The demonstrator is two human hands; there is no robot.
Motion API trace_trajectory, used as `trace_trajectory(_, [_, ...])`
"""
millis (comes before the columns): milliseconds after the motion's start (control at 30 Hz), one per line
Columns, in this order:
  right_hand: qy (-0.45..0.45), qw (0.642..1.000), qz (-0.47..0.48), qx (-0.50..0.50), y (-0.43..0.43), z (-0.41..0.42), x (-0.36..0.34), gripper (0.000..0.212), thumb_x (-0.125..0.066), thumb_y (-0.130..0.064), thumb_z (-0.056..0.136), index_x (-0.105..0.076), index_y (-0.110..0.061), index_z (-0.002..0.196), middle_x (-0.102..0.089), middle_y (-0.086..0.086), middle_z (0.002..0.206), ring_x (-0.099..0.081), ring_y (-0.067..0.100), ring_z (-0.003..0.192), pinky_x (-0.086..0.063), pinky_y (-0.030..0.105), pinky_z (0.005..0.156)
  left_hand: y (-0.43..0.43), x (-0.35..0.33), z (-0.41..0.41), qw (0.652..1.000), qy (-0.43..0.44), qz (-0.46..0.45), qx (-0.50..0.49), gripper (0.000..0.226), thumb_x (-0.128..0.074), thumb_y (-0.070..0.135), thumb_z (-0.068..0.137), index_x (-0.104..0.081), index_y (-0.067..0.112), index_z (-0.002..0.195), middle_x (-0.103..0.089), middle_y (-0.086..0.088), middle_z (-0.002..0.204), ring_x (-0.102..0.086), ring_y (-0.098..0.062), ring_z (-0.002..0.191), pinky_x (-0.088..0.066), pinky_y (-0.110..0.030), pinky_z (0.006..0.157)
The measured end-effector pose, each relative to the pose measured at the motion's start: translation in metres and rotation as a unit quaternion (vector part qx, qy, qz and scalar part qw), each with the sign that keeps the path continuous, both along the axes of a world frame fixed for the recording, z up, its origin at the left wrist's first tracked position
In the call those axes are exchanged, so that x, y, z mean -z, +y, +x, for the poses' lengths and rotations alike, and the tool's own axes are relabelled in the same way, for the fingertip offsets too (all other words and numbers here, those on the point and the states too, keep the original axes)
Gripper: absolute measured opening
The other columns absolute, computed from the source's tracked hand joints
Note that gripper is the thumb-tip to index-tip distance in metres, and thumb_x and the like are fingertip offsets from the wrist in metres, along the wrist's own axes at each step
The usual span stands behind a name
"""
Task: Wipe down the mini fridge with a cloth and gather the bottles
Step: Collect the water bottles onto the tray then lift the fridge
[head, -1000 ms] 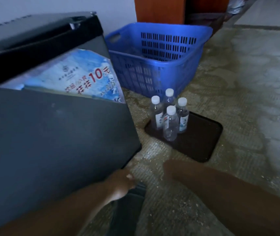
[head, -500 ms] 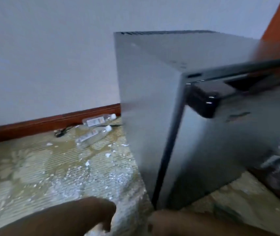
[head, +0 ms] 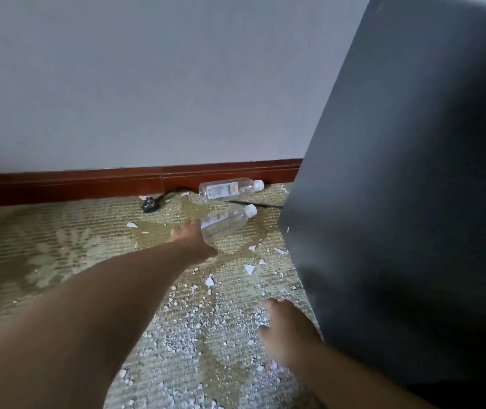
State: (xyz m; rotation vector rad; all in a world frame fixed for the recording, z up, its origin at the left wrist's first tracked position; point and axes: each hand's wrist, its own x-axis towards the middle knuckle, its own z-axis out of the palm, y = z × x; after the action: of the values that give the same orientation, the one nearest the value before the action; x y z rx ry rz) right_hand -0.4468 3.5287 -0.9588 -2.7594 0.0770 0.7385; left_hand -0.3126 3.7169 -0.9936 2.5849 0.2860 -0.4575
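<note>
While our left hand (head: 193,239) was at the end of the near bottle (head: 230,221) on the carpet (head: 58,231), its fingers were hidden — we could not tell their hold. Our right hand (head: 287,329) lay loose, empty, beside the mini fridge (head: 413,187).

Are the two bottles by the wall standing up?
No, the far bottle and the near bottle both lie on their sides on the carpet.

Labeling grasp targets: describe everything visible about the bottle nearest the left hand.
The nearer bottle is clear plastic with a white cap and a white-and-orange label, seemingly empty. It lies on its side on the carpet, cap toward the mini fridge, base at the left hand; whether the hand grips it is unclear.
</note>
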Motion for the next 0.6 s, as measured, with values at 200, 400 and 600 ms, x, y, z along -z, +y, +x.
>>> trace_trajectory(200, [0.082,0.996,-0.016,0.019,0.008,-0.019,0.017,0.043,-0.051,-0.028,0.090,-0.042,-0.025,0.132,-0.045,0.004,0.133,-0.048,0.022,0.122,-0.040,0.036,0.102,0.004,0.025,0.018,1.000,-0.007,0.030,-0.005,0.056,-0.070,0.029,0.078,-0.045,0.017,0.126,-0.058,-0.007,0.104,-0.058,-0.021,0.091,-0.056,-0.034,0.075])
trace_trajectory(400, [-0.027,0.990,0.039,0.135,0.021,-0.004,0.020,0.043,-0.051,-0.023,0.091,-0.046,-0.022,0.134,-0.052,0.002,0.134,-0.060,0.018,0.110,-0.050,0.032,0.091,-0.001,0.028,-0.021,0.987,0.092,-0.105,-0.084,0.058,-0.080,0.035,0.063,-0.055,0.008,0.107,-0.059,-0.005,0.083,-0.062,-0.017,0.072,-0.054,-0.025,0.053])
trace_trajectory(600, [-0.074,0.983,0.069,0.150,-0.005,-0.006,0.010,0.043,-0.053,-0.025,0.090,-0.047,-0.026,0.133,-0.055,0.003,0.133,-0.055,0.022,0.118,-0.046,0.031,0.096,-0.001,0.019,-0.085,0.965,0.121,-0.231,-0.021,0.037,-0.077,0.020,0.070,-0.056,0.008,0.098,-0.062,-0.010,0.091,-0.061,-0.017,0.070,-0.045,-0.021,0.047])
